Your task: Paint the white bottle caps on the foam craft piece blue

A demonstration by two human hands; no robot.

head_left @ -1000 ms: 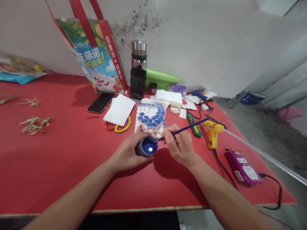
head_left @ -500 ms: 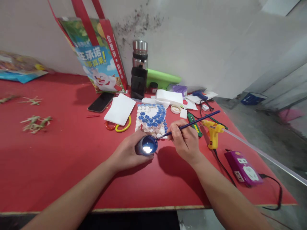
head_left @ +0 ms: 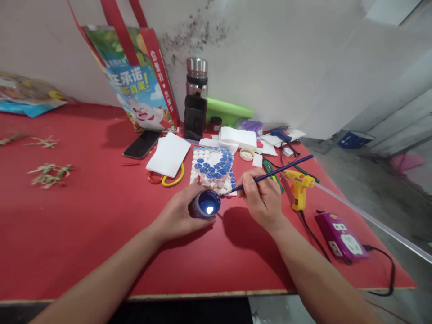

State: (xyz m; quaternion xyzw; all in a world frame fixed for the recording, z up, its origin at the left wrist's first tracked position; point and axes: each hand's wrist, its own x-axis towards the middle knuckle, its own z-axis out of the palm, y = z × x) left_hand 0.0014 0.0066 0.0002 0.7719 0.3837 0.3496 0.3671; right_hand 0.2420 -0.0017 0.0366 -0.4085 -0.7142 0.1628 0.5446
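My left hand [head_left: 178, 213] is wrapped around a small jar of blue paint [head_left: 206, 204], its mouth tipped toward me with light glinting on the paint. Pinched in the fingers of my right hand [head_left: 261, 198] is a dark blue paintbrush [head_left: 278, 171]. The brush tip points left and sits just right of the jar's rim; whether it touches cannot be made out. Behind the jar lies a craft panel [head_left: 213, 166] covered with small rolled pieces, some painted blue and others white. The jar and left hand hide part of its near edge.
White paper [head_left: 168, 154] rests over red-and-yellow-handled scissors [head_left: 173, 181], near a phone [head_left: 141, 144]. A bottle [head_left: 195, 99] and a printed bag [head_left: 141, 85] stand behind. To the right are a round lid [head_left: 247, 154], a yellow glue gun [head_left: 299, 184] and a purple power strip [head_left: 342, 237].
The jar has tilted slightly and the bright reflection inside it has shrunk. The brush has shifted a little to the right with my right hand.
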